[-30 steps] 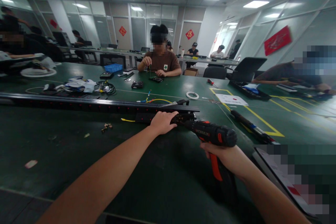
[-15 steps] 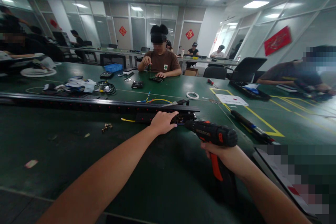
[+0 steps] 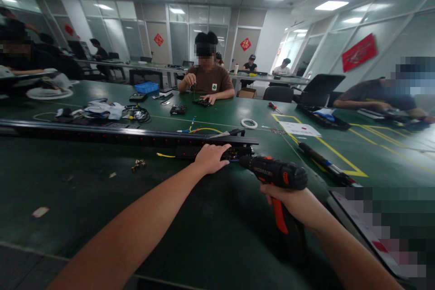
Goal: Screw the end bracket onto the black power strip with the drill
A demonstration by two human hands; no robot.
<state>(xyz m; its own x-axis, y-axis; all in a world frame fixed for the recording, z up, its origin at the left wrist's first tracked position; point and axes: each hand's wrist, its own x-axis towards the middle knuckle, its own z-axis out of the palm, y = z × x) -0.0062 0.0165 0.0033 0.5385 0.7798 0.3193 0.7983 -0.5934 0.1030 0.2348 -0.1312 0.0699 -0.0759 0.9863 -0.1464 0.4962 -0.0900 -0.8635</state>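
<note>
My right hand (image 3: 288, 199) is wrapped around the grip of a black and orange cordless drill (image 3: 277, 172). The drill points left, its chuck at the right end of a short black housing (image 3: 185, 152) with small brass-coloured parts inside. Over this housing lies my left hand (image 3: 212, 159), thumb and fingers closed about its edges. Behind it runs a long black rail (image 3: 136, 135) with small red marks along its side. A yellow wire (image 3: 165, 155) sticks out at the housing's left end. The drill's tip is hard to make out against the housing.
Loose brass screws (image 3: 138, 164) lie left of my forearm. Beyond the rail are bundled cables (image 3: 137, 113), a roll of white tape (image 3: 249, 123), a screwdriver (image 3: 274, 107) and a paper sheet (image 3: 299, 129). A dark cylindrical tool (image 3: 326, 163) lies to the right. Co-workers sit across and at both sides.
Both my hands, the drill and the housing have stayed in place. At the far right, a co-worker's arms have shifted slightly.
</note>
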